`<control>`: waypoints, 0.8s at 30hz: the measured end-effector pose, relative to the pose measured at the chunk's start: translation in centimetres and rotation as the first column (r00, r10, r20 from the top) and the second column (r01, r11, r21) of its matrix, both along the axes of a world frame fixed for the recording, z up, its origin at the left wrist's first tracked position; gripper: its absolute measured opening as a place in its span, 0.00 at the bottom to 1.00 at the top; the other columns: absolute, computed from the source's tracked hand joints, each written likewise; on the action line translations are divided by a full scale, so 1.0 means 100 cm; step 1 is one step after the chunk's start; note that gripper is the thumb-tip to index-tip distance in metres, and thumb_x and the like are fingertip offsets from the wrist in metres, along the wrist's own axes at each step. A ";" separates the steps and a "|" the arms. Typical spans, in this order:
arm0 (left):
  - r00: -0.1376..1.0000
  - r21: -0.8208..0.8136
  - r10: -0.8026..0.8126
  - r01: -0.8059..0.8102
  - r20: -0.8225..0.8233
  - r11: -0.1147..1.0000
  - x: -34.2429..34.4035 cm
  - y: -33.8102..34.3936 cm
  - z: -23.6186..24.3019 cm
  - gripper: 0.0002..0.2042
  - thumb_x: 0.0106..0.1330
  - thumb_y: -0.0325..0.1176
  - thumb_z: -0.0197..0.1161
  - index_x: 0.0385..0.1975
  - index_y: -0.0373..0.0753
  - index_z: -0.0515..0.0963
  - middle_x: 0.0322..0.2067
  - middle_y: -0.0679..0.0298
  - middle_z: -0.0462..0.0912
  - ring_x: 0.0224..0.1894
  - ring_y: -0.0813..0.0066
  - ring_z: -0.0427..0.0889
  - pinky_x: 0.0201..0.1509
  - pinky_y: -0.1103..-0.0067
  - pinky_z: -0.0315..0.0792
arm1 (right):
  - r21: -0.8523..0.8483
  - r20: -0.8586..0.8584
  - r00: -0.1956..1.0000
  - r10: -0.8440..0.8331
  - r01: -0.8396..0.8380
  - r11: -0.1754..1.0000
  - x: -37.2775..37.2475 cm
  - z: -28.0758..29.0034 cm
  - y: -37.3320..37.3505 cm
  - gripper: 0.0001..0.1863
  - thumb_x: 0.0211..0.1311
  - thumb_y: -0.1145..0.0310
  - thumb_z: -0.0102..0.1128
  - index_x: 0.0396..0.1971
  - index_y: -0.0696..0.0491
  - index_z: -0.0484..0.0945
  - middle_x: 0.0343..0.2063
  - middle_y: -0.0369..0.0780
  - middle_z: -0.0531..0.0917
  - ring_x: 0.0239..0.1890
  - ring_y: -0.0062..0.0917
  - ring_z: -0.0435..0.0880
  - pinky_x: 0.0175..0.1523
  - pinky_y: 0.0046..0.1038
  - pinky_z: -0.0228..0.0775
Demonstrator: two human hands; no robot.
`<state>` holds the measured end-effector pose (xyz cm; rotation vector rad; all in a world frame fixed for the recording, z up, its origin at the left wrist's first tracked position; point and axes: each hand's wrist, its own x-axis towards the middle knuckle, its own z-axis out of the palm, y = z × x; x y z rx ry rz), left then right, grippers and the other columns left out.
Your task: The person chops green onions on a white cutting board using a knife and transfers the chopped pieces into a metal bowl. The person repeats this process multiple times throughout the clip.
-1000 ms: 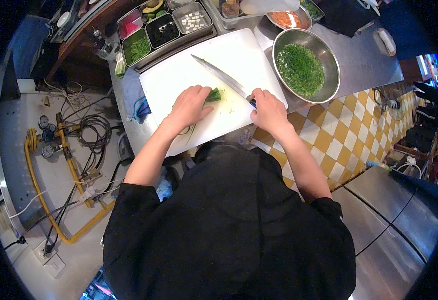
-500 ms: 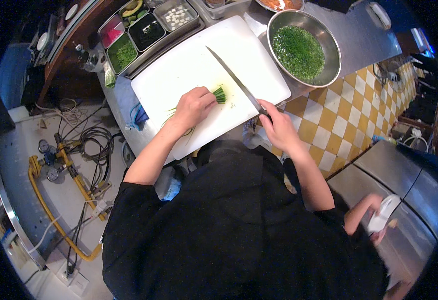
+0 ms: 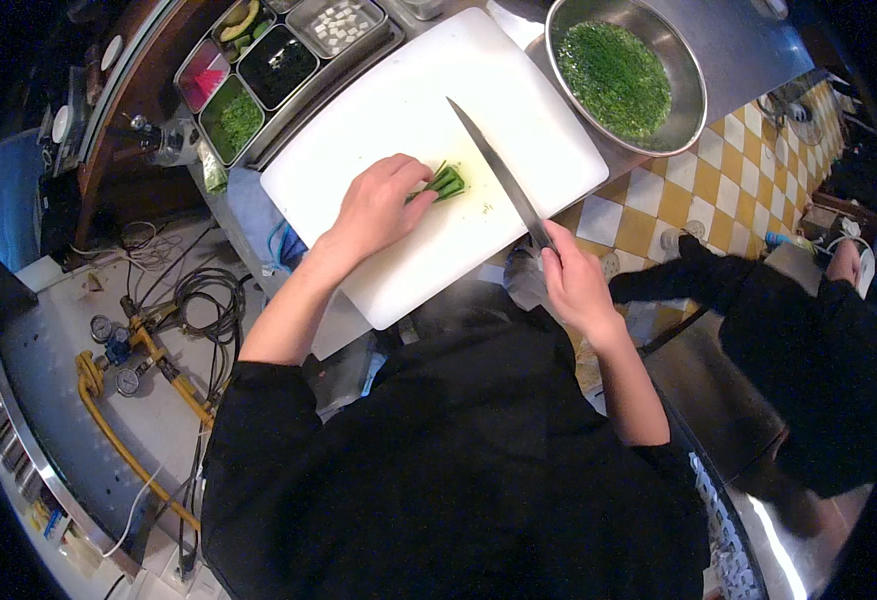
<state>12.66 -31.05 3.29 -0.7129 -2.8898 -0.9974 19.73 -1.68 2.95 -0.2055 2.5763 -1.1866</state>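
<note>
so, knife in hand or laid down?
In hand: the right hand grips the knife by its handle, blade angled over the cutting board. Blade touching board: cannot tell.

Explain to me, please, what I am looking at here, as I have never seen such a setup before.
There is no machine at work here: these are a person's two bare hands. The view comes from a wide fisheye camera worn on that person's head and looking down, so straight edges bend near the rim.

The left hand holds a small bunch of green stalks on a white cutting board. The right hand grips a long knife, its blade over the board.

Beyond the board are a metal bowl of chopped greens and small metal containers. Another person stands at the right.
</note>
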 end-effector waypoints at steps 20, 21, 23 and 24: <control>0.943 0.124 -0.056 0.102 -0.328 0.987 0.003 0.022 -0.049 0.09 0.45 0.19 0.69 0.27 0.36 0.82 0.33 0.61 0.82 0.38 0.62 0.83 0.39 0.72 0.80 | 0.317 0.061 0.954 0.295 -0.299 0.900 0.026 0.002 0.001 0.38 0.61 0.71 0.59 0.72 0.44 0.58 0.28 0.48 0.80 0.27 0.46 0.83 0.32 0.44 0.79; 0.942 0.116 -0.065 0.109 -0.328 0.987 0.003 0.022 -0.050 0.10 0.44 0.19 0.69 0.28 0.36 0.82 0.33 0.61 0.82 0.39 0.62 0.83 0.39 0.72 0.80 | 0.295 0.050 0.955 0.292 -0.293 0.909 0.025 0.004 0.002 0.39 0.61 0.71 0.59 0.73 0.43 0.58 0.27 0.47 0.79 0.26 0.45 0.83 0.31 0.44 0.78; 0.943 0.092 -0.087 0.122 -0.322 0.988 0.003 0.024 -0.049 0.10 0.43 0.18 0.68 0.28 0.35 0.81 0.34 0.60 0.82 0.39 0.61 0.83 0.40 0.72 0.80 | 0.248 0.025 0.958 0.285 -0.282 0.927 0.024 0.009 0.004 0.40 0.60 0.71 0.60 0.73 0.43 0.58 0.26 0.45 0.77 0.24 0.44 0.81 0.28 0.43 0.77; 0.944 0.077 -0.099 0.129 -0.315 0.989 0.003 0.026 -0.046 0.11 0.43 0.18 0.67 0.29 0.35 0.81 0.34 0.60 0.82 0.39 0.61 0.83 0.40 0.72 0.80 | 0.248 0.014 0.960 0.279 -0.274 0.929 0.025 0.014 0.005 0.40 0.59 0.71 0.61 0.73 0.42 0.59 0.25 0.44 0.75 0.22 0.42 0.80 0.27 0.42 0.76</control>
